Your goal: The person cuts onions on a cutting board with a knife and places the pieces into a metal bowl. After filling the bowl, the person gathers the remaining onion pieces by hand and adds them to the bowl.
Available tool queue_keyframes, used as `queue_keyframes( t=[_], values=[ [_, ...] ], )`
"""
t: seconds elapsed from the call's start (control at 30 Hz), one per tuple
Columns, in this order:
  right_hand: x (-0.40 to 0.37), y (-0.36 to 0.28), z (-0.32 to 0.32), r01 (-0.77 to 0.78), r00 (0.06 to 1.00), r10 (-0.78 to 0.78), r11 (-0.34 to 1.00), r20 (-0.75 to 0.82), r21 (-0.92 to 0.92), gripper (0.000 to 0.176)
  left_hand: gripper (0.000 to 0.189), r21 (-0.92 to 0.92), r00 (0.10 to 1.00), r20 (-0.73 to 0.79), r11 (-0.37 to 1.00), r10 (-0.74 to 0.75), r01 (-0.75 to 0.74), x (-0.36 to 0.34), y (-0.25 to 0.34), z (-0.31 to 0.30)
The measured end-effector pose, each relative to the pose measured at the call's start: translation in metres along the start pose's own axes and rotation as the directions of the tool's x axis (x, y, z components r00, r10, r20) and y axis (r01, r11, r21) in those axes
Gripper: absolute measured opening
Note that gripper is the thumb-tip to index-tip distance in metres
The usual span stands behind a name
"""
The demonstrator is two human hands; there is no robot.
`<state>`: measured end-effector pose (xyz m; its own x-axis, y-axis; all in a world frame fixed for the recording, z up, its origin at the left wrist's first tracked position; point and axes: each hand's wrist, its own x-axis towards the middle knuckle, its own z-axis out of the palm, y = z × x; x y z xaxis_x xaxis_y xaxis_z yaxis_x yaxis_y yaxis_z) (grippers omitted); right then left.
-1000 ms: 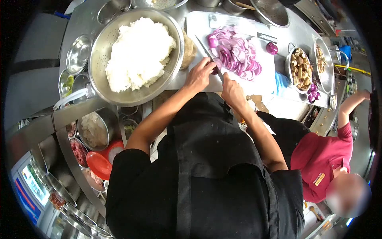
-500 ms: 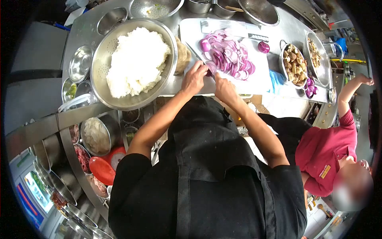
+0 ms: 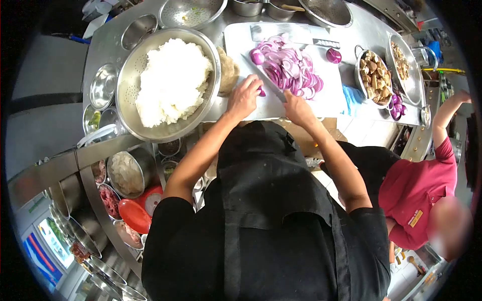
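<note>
My left hand (image 3: 244, 97) is closed over a small piece of red onion (image 3: 261, 92) on the white cutting board (image 3: 331, 80), near its front left edge. In my right hand (image 3: 298, 108) is the handle of a knife (image 3: 268, 80), its blade slanting up to the left between my left hand and the sliced red onion (image 3: 288, 67). That pile of slices lies just beyond the blade. A wide-bladed cleaver (image 3: 281, 33) rests flat along the back of the board, and a whole peeled onion (image 3: 333, 55) sits to its right.
A large colander of white food (image 3: 219, 75) stands left of the board, with a brown lump (image 3: 229, 71) between them. To the right are a pot of brown chunks (image 3: 374, 79), a colander (image 3: 415, 90) and onions (image 3: 396, 107). A co-worker in red (image 3: 419, 195) stands at the right.
The knife and my right hand have moved right, away from my left hand, and more of the blade shows. My left hand has shifted slightly left. The co-worker's raised arm has moved a little.
</note>
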<state>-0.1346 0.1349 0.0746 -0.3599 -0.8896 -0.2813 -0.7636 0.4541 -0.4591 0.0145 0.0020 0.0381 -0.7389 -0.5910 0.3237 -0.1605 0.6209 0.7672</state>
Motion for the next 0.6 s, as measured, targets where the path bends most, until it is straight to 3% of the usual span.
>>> queue_keyframes(
  t=[0.13, 0.2, 0.27, 0.33, 0.37, 0.5, 0.6],
  values=[
    [-0.014, 0.001, -0.012, 0.017, 1.000, -0.018, 1.000, -0.014, -0.024, 0.026, 0.023, 0.109, 0.999, -0.028, 0.994, -0.029, 0.032, 0.007, 0.005, -0.002],
    [-0.017, -0.001, -0.010, 0.027, 1.000, -0.027, 1.000, -0.015, 0.000, 0.025, 0.021, -0.107, 0.906, 0.059, 0.900, -0.418, 0.422, 0.006, 0.019, -0.003],
    [-0.022, -0.002, -0.004, 0.009, 0.999, -0.008, 1.000, -0.042, 0.023, 0.023, 0.017, -0.158, 0.883, 0.062, 0.869, -0.464, 0.468, -0.005, 0.008, 0.008],
    [-0.025, -0.008, -0.004, 0.029, 0.999, -0.029, 0.999, -0.026, 0.027, 0.019, 0.014, -0.023, 0.979, -0.152, 0.990, -0.138, 0.136, -0.010, 0.005, 0.007],
    [-0.026, -0.011, -0.003, 0.034, 0.999, -0.034, 0.999, -0.004, 0.011, 0.019, 0.014, -0.017, 0.980, -0.148, 0.991, -0.137, 0.136, -0.010, 0.002, 0.006],
    [-0.031, -0.021, -0.003, 0.030, 0.999, -0.029, 0.999, 0.032, -0.038, 0.024, 0.016, 0.015, 0.992, 0.013, 0.992, 0.125, -0.125, -0.003, -0.004, -0.004],
    [-0.041, -0.031, -0.014, 0.038, 0.998, -0.036, 0.998, 0.043, -0.048, 0.027, 0.016, 0.073, 0.970, 0.013, 0.967, 0.245, -0.245, 0.003, -0.012, -0.004]
  ],
)
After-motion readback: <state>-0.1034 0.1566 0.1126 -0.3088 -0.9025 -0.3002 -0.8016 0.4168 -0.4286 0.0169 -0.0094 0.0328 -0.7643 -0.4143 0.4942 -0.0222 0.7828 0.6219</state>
